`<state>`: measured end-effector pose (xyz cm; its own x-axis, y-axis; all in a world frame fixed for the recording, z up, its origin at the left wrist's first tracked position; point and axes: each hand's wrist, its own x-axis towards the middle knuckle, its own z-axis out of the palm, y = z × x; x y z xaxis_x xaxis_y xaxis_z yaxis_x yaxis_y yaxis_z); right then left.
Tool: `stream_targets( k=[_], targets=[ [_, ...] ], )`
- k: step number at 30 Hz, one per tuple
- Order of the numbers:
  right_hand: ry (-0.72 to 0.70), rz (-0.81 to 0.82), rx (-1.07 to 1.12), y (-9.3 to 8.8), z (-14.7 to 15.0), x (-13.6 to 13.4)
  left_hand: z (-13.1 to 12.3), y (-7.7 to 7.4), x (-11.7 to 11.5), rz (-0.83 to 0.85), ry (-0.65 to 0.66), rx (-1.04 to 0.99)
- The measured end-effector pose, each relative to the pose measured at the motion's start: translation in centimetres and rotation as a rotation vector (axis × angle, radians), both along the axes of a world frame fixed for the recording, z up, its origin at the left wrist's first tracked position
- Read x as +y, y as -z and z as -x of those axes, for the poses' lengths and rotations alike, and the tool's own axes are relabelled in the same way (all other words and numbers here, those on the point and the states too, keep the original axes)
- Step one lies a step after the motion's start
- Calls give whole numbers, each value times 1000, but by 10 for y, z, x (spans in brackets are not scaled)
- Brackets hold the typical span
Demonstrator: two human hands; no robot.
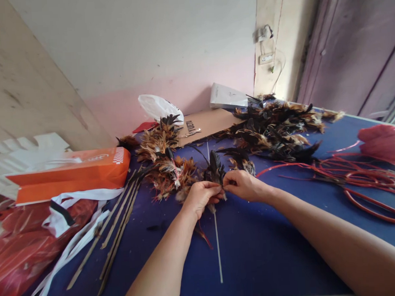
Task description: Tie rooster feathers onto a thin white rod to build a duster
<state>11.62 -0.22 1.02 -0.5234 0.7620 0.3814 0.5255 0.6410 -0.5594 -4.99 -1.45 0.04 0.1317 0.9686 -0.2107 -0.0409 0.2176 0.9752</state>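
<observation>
My left hand (202, 197) and my right hand (242, 184) meet over the blue table (262, 246), fingers pinched together on a small bunch of dark feathers (215, 167) that stands up between them. A red strand (205, 237) trails down from under my left hand. Just left of my hands lies a brown-and-black feather bundle (167, 171). A larger heap of dark feathers (276, 128) lies behind my right hand.
Several thin wooden sticks (117, 231) lie at the left. An orange box (73, 174) and red plastic bags (20, 254) crowd the left edge. Red strips (361, 179) spread at the right, with a pink bundle (384, 141). Cardboard (206, 123) and white bags (158, 106) sit by the wall.
</observation>
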Motion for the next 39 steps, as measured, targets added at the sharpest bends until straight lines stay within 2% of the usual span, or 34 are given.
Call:
stream_targets(
  k=[5, 9, 12, 14, 20, 25, 33, 39],
  targets=[
    [-63, 77, -10, -4, -2, -1, 1, -1, 0, 44, -32, -10],
    [-52, 126, 101, -7, -2, -1, -1, -1, -2, 2, 16, 56],
    [-69, 324, 164, -5, -1, -1, -1, 1, -3, -104, 84, 125],
    [-87, 397, 188, -1, 0, 0, 0, 2, -2, -179, 100, 172],
    [-105, 357, 242, 16, 2, 8, 3, 0, 0, -535, 99, 451],
    [-84, 471, 280, 18, 2, 11, 0, -3, -4, -865, 77, 651],
    [-108, 627, 304, 14, 0, 14, -4, 5, -6, -1009, 20, 882],
    [-62, 678, 339, 14, -2, 16, -5, 3, -7, -1113, -10, 928]
  ],
)
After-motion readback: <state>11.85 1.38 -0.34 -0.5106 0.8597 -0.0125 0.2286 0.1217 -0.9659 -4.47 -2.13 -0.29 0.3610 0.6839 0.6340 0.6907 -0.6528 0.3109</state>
